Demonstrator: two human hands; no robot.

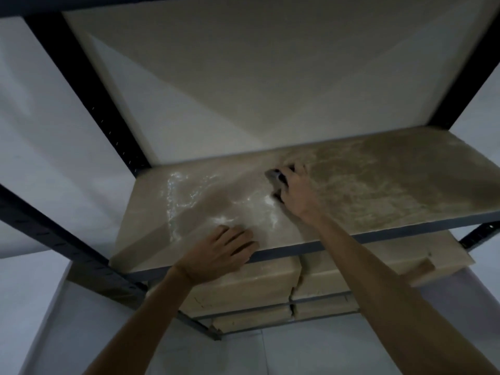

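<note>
1. Gripping a small dark grey cloth-like object (276, 176), the right hand (296, 192) presses it on the middle of the dusty beige shelf board (392, 185).
2. The left hand (220, 253) rests flat at the board's front edge, fingers relaxed, holding nothing.

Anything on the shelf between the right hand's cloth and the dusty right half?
Nothing visible. The right hand grips the cloth in the middle of the shelf; the dusty half to its right lies bare. The left hand rests on the front edge, further left, out of that path.
</note>
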